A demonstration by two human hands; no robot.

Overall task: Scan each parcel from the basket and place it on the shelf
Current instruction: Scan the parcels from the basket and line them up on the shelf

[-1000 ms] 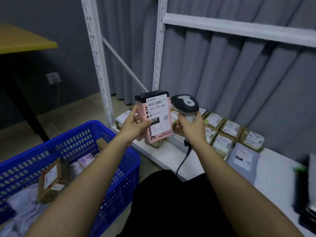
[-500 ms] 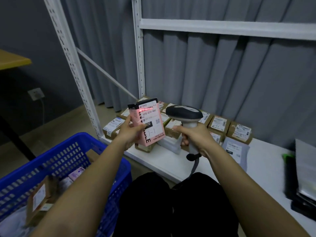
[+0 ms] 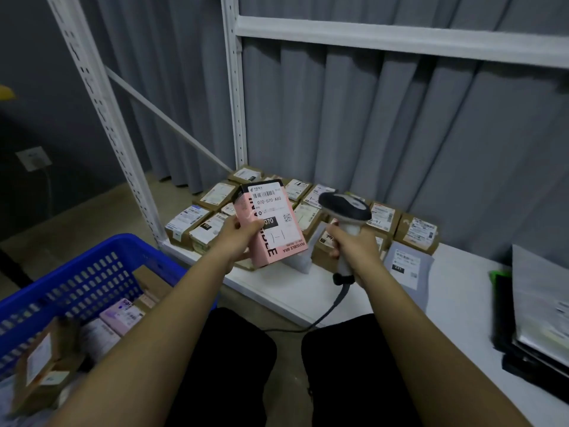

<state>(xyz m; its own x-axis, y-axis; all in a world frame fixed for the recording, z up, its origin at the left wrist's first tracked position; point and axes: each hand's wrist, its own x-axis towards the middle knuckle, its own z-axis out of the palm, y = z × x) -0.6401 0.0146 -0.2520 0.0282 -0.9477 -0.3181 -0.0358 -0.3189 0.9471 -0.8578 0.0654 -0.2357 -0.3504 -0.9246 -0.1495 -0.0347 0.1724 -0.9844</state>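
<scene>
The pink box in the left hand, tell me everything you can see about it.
The pink box looks like thin card, with a black top and black lettering down its front and side. A white shipping label with barcode, QR code and "070-070-A80" covers most of its front. It is held nearly upright, tilted slightly, above the shelf's edge. The left hand grips its left side, thumb on the label.

On the pink rectangular cardboard box (image 3: 271, 223), just beyond the thumb of the left hand (image 3: 238, 238), we read a white label with "070-070-A80" and a black patch marked "070". Along its lower edge we read "INVISIBLE BRA". On the grey plastic mailer bag (image 3: 406, 266), beside the right hand (image 3: 354, 245), we read "231".
</scene>
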